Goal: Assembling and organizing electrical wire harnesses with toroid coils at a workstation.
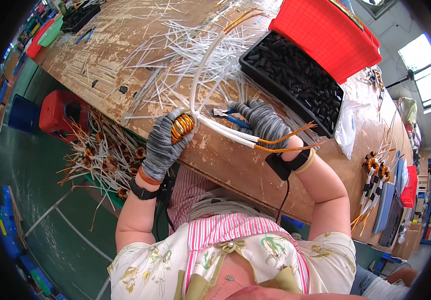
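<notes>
The left hand (pixel 163 142), in a grey knitted glove, is bent around a copper-wound ring coil (pixel 182 128), gripping it above the near edge of the bench (pixel 220 157), toward that edge's left part. The right hand (pixel 265 122), gloved alike, has its fingers curled about the blue-handled pliers (pixel 237 121); their metal tip points left toward the coil, just beside its leads, and whether the jaws meet cannot be told.

From the coil, one white-sleeved lead (pixel 200 65) rises toward the bench's far edge, ending in bare copper strands. Further white-sleeved leads (pixel 225 132) run rightward, their copper ends passing in front of the right hand and hiding part of its lower side.

Beyond the hands, loose white sleeves (pixel 195 52) are strewn toward the far edge. To their right lies a black tray (pixel 331 131) of short black tubes (pixel 295 65), with a red basket (pixel 325 37) behind it, covering its far side. A clear plastic bag (pixel 345 132) lies beside the tray's right end. More coils (pixel 375 170) lie near the bench's right edge; below its left edge, others are heaped (pixel 100 160) near a red stool (pixel 60 115).
</notes>
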`<state>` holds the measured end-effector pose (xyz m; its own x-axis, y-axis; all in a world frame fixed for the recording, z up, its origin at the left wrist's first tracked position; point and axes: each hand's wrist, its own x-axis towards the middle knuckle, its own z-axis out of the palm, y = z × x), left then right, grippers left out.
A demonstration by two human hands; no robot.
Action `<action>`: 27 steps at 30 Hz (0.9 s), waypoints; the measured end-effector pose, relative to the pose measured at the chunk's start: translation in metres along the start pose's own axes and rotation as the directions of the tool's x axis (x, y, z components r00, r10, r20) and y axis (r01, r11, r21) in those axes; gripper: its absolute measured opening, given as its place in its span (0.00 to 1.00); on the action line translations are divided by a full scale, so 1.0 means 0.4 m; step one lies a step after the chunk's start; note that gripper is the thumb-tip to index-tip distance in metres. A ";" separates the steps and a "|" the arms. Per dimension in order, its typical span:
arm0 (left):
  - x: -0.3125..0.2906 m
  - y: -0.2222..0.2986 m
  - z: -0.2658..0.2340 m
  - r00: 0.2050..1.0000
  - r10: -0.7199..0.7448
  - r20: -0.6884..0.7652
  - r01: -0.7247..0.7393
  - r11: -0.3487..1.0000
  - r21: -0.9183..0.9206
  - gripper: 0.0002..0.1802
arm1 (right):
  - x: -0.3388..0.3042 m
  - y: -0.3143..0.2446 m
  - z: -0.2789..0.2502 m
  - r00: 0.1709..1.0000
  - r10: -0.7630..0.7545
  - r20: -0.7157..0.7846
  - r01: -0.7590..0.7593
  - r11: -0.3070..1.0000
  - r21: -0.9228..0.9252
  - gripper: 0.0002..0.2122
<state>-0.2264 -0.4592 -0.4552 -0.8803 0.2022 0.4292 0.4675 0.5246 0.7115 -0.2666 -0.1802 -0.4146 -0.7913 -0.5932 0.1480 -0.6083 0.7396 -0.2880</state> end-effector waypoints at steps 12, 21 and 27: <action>0.004 0.009 -0.012 1.000 -0.011 0.022 0.012 0.998 -0.056 0.29 | 0.033 -0.011 -0.011 0.997 -0.073 0.015 0.069 0.977 0.201 0.20; 0.001 0.001 -0.007 1.000 -0.014 0.015 0.014 1.000 -0.019 0.29 | 0.044 -0.058 -0.042 0.996 -0.004 0.091 -0.021 0.963 0.270 0.13; 0.000 -0.004 0.001 1.000 -0.029 0.010 0.029 0.996 -0.086 0.29 | 0.010 0.004 0.082 0.947 0.202 0.251 -0.321 0.644 0.695 0.12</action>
<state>-0.2271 -0.4597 -0.4567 -0.8940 0.1951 0.4034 0.4467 0.4573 0.7690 -0.2687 -0.1918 -0.4453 -0.8567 -0.4918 -0.1552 -0.0946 0.4458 -0.8901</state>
